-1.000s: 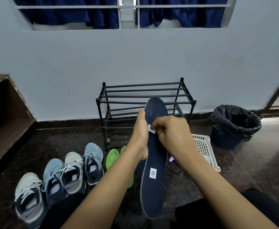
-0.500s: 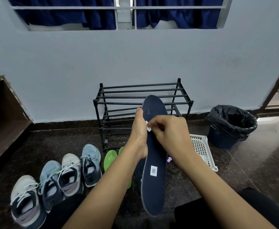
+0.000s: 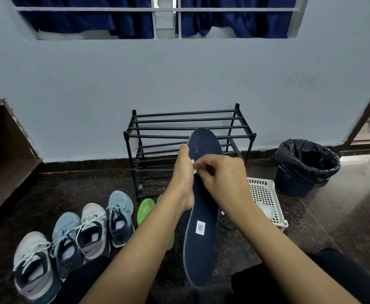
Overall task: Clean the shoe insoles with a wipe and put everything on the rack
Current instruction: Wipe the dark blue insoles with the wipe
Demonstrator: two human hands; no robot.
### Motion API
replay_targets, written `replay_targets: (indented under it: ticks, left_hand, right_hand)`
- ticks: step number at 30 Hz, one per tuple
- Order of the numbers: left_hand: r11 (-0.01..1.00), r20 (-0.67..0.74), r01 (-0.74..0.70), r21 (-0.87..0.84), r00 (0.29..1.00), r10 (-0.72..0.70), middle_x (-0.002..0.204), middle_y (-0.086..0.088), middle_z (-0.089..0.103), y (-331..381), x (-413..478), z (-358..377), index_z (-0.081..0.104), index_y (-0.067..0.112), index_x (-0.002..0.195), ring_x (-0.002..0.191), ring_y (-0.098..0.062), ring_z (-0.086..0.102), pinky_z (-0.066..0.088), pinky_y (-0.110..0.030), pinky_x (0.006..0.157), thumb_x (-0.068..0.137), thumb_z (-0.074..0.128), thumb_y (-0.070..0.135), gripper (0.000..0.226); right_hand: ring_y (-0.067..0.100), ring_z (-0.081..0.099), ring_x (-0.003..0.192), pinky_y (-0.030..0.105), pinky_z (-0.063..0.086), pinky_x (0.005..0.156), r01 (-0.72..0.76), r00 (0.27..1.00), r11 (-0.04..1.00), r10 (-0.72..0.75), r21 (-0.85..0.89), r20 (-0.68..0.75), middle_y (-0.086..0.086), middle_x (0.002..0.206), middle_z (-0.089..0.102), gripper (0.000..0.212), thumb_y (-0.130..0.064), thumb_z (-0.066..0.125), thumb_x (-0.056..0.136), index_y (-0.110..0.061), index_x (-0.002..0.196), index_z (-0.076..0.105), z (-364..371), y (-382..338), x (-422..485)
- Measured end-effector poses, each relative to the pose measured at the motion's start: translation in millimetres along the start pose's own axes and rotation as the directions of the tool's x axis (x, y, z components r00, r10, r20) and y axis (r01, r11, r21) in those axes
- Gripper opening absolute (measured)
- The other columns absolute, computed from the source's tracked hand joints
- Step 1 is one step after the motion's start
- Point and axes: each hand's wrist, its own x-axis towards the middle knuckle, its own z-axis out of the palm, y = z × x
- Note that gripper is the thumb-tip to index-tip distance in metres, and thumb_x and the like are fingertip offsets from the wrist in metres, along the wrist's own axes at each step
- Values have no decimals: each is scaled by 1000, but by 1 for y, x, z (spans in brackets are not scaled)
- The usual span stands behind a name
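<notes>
A long dark blue insole (image 3: pixel 201 242) with a small white label stands upright in front of me. My left hand (image 3: pixel 183 178) grips its left edge near the middle. My right hand (image 3: pixel 222 178) pinches a small white wipe (image 3: pixel 193 166) against the insole's face, most of the wipe hidden under the fingers. A second dark insole (image 3: pixel 180 224) shows partly behind the first, near the floor. Two green insoles (image 3: pixel 145 210) lie on the floor, partly hidden by my left arm. The black metal shoe rack (image 3: pixel 168 128) stands bare against the wall behind.
Several sneakers (image 3: pixel 92 231) sit in a row on the dark floor at left. A white plastic basket (image 3: pixel 265 198) lies right of my hands, and a bin with a black liner (image 3: pixel 304 165) stands beyond it. A wooden ledge (image 3: pixel 4 154) runs along the left.
The view has tilted slightly, so the hands and insole sit a little lower and to the left. My right hand shifted the wipe slightly along the insole. Both grips are unchanged.
</notes>
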Motion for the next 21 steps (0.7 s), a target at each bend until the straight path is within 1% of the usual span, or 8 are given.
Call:
replay_targets:
  ticks: [4, 5, 7, 10, 13, 16, 18, 21]
  left_hand:
    - [999, 62, 31, 31, 998, -33, 67, -3, 72, -6, -4, 4, 71, 17, 84, 64, -19, 68, 51, -26, 56, 98, 29, 58, 60]
    - [998, 88, 48, 43, 995, -52, 65, -5, 71, -8, -5, 6, 71, 17, 82, 59, -19, 68, 51, -25, 53, 98, 28, 59, 62]
    - [996, 125, 75, 52, 989, -81, 64, -7, 71, -13, -7, 8, 70, 16, 82, 54, -20, 68, 51, -25, 50, 98, 26, 62, 66]
    - [997, 116, 65, 48, 991, -70, 70, -7, 73, -11, -4, 6, 72, 16, 84, 64, -20, 69, 52, -26, 57, 98, 26, 61, 66]
    - [998, 62, 45, 45, 997, -47, 72, -6, 72, -6, 0, 0, 72, 16, 82, 69, -22, 67, 52, -28, 62, 98, 28, 57, 62]
    - [998, 33, 38, 47, 999, -40, 78, -5, 73, -5, 2, -1, 71, 16, 96, 75, -22, 68, 53, -29, 63, 98, 28, 58, 60]
    - [998, 40, 44, 48, 998, -46, 78, -5, 74, -6, 2, 1, 71, 16, 100, 74, -22, 68, 53, -28, 61, 98, 28, 59, 61]
    - [997, 78, 61, 53, 995, -65, 70, -6, 72, -12, 3, 5, 72, 16, 91, 66, -20, 68, 51, -25, 55, 98, 27, 62, 64]
  right_hand:
    - [17, 65, 71, 31, 51, 70, 25, 998, 997, -28, -66, -48, -5, 75, 72, 19, -5, 61, 79, -19, 78, 73, 2, 5, 5]
    - [18, 65, 71, 32, 51, 70, 14, 997, 997, -19, -71, -71, -5, 76, 72, 19, -5, 61, 79, -19, 79, 73, 0, 7, 7]
    - [17, 65, 71, 30, 50, 72, -35, 994, 998, 30, -52, -106, -4, 76, 72, 19, -5, 61, 79, -19, 80, 74, -2, 9, 10]
    - [14, 65, 72, 23, 47, 73, -72, 992, 997, 72, 5, -102, -6, 76, 72, 19, -6, 63, 79, -21, 79, 74, -3, 7, 9]
    - [8, 65, 78, 22, 49, 79, -102, 995, 994, 102, 38, 0, -10, 79, 72, 20, -7, 66, 78, -24, 82, 75, -2, 3, 6]
    - [4, 65, 79, 21, 50, 81, -106, 992, 994, 104, 35, 65, -11, 80, 72, 19, -8, 68, 78, -24, 83, 76, -4, 3, 5]
    - [4, 65, 77, 19, 49, 79, -103, 994, 994, 101, 40, 47, -10, 79, 72, 17, -8, 68, 78, -22, 82, 76, -5, 4, 7]
    - [6, 65, 74, 17, 48, 75, -103, 994, 994, 104, 46, -21, -8, 77, 72, 16, -7, 69, 77, -21, 80, 76, -6, 6, 11]
